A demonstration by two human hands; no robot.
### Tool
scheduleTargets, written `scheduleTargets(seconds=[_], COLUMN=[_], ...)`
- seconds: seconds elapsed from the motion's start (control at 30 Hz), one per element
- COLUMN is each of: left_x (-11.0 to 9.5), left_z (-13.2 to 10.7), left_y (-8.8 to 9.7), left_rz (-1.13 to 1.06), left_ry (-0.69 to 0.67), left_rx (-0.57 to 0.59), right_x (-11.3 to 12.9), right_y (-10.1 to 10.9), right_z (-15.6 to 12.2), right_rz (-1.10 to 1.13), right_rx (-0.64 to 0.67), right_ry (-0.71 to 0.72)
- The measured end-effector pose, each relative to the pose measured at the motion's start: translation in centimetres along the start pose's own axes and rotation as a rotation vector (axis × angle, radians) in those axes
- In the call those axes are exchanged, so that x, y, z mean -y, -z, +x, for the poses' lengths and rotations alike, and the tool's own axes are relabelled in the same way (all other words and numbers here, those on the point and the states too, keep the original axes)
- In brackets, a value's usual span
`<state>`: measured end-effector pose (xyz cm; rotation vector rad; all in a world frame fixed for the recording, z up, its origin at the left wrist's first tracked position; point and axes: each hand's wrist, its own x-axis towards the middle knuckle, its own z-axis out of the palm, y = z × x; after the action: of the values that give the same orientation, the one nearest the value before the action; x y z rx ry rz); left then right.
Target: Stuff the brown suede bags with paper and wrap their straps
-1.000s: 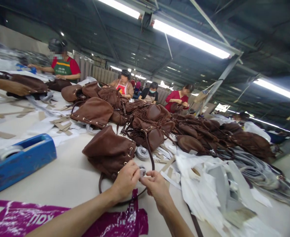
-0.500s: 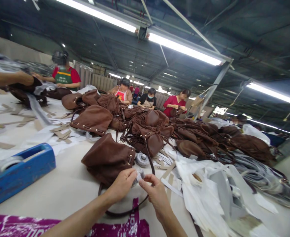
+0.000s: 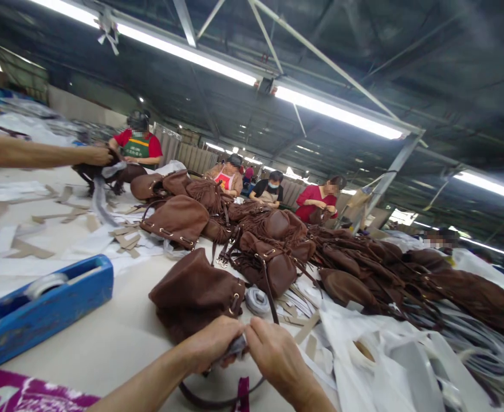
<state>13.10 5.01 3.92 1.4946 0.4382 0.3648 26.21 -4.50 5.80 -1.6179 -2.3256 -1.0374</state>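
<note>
My left hand (image 3: 211, 343) and my right hand (image 3: 273, 357) meet at the near edge of the table, both pinched on a small grey wrapped piece (image 3: 236, 345) between them. Just beyond my fingers lies a brown suede bag (image 3: 194, 292) on its side, with its dark strap (image 3: 217, 395) looping under my hands. A grey roll of wrapping (image 3: 257, 300) lies next to the bag.
A blue tape dispenser (image 3: 41, 309) sits at the left. More brown fringed bags (image 3: 278, 240) are heaped across the table's middle and right. White wrapping sheets (image 3: 385, 349) pile at the right. Another person's arm (image 3: 37, 153) reaches in from the left; several co-workers sit along the far side.
The view has tilted up and shifted right. My hands have drawn closer together over the grey piece, now covering most of it. The arm at the left has stretched farther across the table.
</note>
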Motion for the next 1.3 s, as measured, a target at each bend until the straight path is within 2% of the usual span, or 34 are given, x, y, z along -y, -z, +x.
scheduleTargets(seconds=[0.07,0.17,0.23,0.33,0.4,0.5,0.6,0.67,0.7,0.77,0.83,0.87,0.93,1.0,1.1,1.13,1.2,1.3], left_x=[0.1,-0.2,-0.8,-2.7,-4.1,-6.3,-8.3,-9.3,-9.5,-9.3,-8.3,-7.6,-6.3,-5.6,-6.0,-6.2,-6.4,-5.6], left_z=[0.2,0.5,0.3,-1.0,-2.4,-5.1,-8.5,-10.5,-11.3,-12.1,-12.0,-11.7,-10.8,-9.8,-8.3,-7.6,-6.1,-3.2], left_y=[-0.1,0.3,1.2,3.1,4.6,7.2,9.9,10.9,11.0,10.3,8.6,7.8,6.5,6.3,6.6,6.5,5.6,3.6], left_rz=[-0.052,-0.219,-0.284,-0.246,-0.185,0.002,0.286,0.463,0.550,0.733,0.894,0.943,0.974,0.973,1.097,1.179,1.354,1.513], left_ry=[0.019,0.045,0.050,-0.018,-0.055,-0.103,-0.086,0.007,0.033,-0.015,-0.120,-0.152,-0.162,-0.181,-0.276,-0.290,-0.267,-0.118], left_rx=[0.022,0.000,0.026,0.205,0.282,0.252,0.325,0.376,0.351,0.165,-0.052,-0.101,-0.087,-0.103,-0.284,-0.309,-0.294,-0.248], right_x=[0.0,-0.6,-1.4,-2.4,-2.6,-2.3,-2.5,-3.0,-3.1,-3.1,-2.4,-1.8,-0.6,0.2,0.0,-0.4,-1.2,-2.2], right_y=[-0.5,-0.8,-0.1,2.5,4.6,6.6,6.0,4.5,3.5,1.7,0.2,-0.3,-1.1,-1.4,-1.7,-1.8,-2.0,-2.1], right_z=[0.5,1.4,2.1,3.0,3.1,2.3,0.7,-0.2,-0.5,-0.7,-0.2,0.1,0.6,0.5,-0.7,-1.3,-2.7,-4.6], right_rz=[-0.002,0.088,0.308,0.802,1.005,1.132,1.120,0.984,0.923,0.890,0.930,0.950,0.969,0.959,0.866,0.824,0.764,0.757], right_rx=[-0.024,-0.040,-0.028,0.074,0.197,0.364,0.396,0.341,0.306,0.262,0.256,0.266,0.304,0.339,0.317,0.306,0.303,0.260], right_ry=[0.030,-0.099,-0.242,-0.393,-0.450,-0.490,-0.570,-0.622,-0.627,-0.607,-0.588,-0.585,-0.582,-0.588,-0.618,-0.632,-0.651,-0.681])
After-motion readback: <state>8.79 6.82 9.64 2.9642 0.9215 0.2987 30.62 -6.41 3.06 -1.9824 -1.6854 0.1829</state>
